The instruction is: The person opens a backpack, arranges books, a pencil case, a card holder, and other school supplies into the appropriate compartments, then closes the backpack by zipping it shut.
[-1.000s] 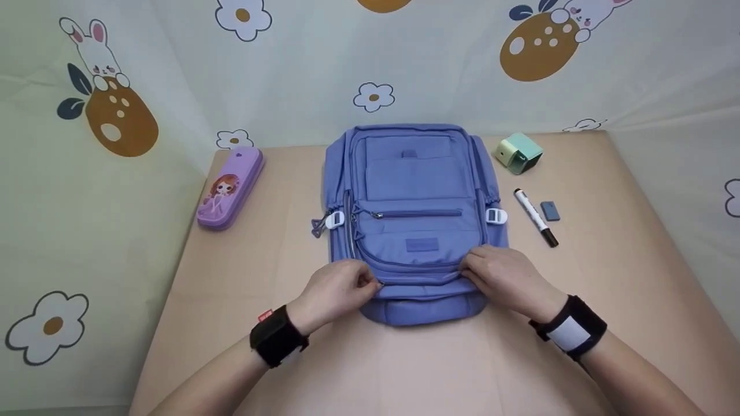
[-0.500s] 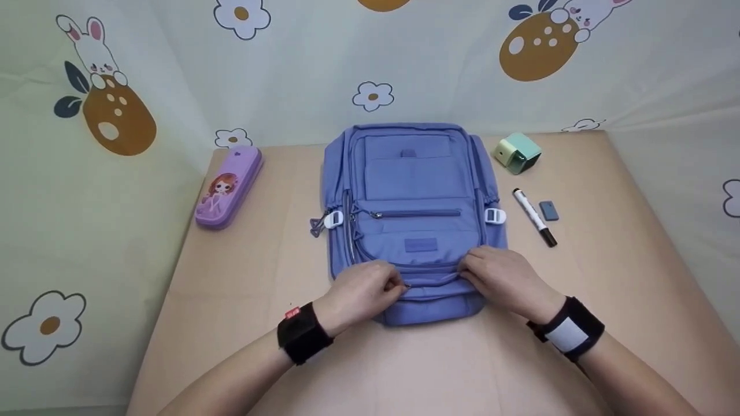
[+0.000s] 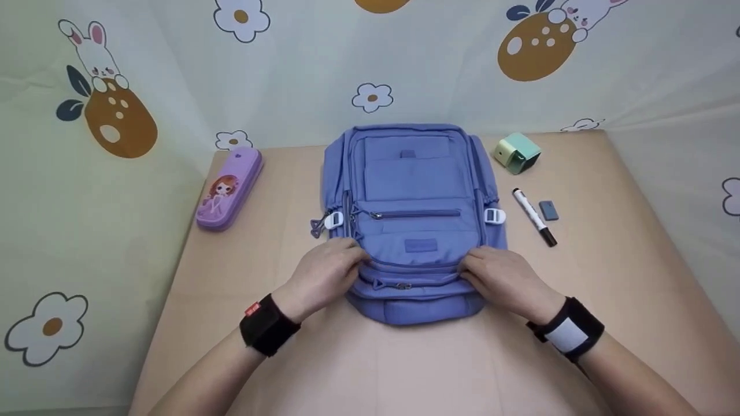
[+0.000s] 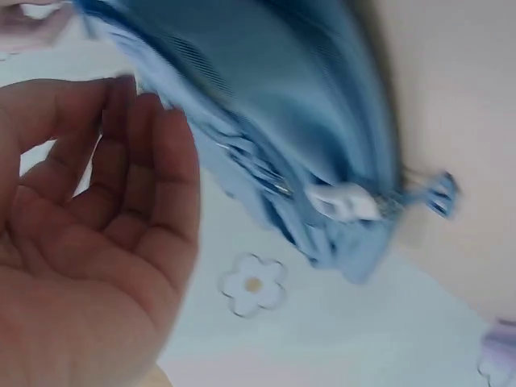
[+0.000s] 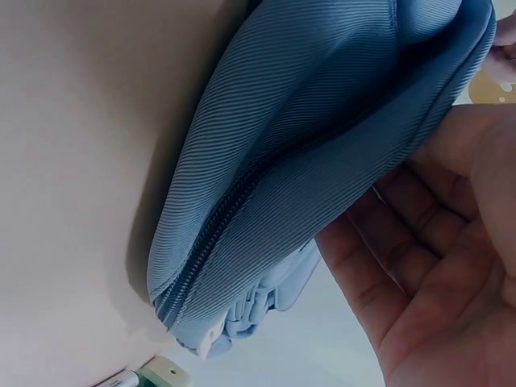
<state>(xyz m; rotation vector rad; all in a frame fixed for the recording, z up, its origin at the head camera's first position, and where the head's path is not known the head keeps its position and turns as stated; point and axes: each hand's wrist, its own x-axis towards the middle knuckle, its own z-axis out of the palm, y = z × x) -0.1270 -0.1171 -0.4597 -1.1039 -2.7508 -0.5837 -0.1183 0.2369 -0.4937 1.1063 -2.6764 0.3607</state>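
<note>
A blue backpack (image 3: 413, 179) lies front up, its base toward me. My right hand (image 3: 506, 280) pinches the fabric along the lower right of its front; the right wrist view shows its fingers (image 5: 355, 266) behind a fold with a zipper (image 5: 210, 246) beside it. My left hand (image 3: 326, 274) is at the lower left edge of the backpack, fingers loosely bent. In the left wrist view its fingertips (image 4: 165, 129) are by the bag's edge, with no fabric plainly between them and the thumb. A zipper pull (image 3: 399, 285) lies free between the hands on the lower front pocket.
A purple pencil case (image 3: 230, 189) lies at left on the beige table (image 3: 277, 242). To the right are a mint-and-yellow box-shaped object (image 3: 517, 153), a white marker (image 3: 535, 217) with black ends, and a small blue-grey block (image 3: 548, 210). A patterned curtain (image 3: 300, 81) stands behind.
My left hand first moved right along the lower pocket's zipper, then left the pull near the middle and went back to the bag's left edge. The right hand has stayed in place.
</note>
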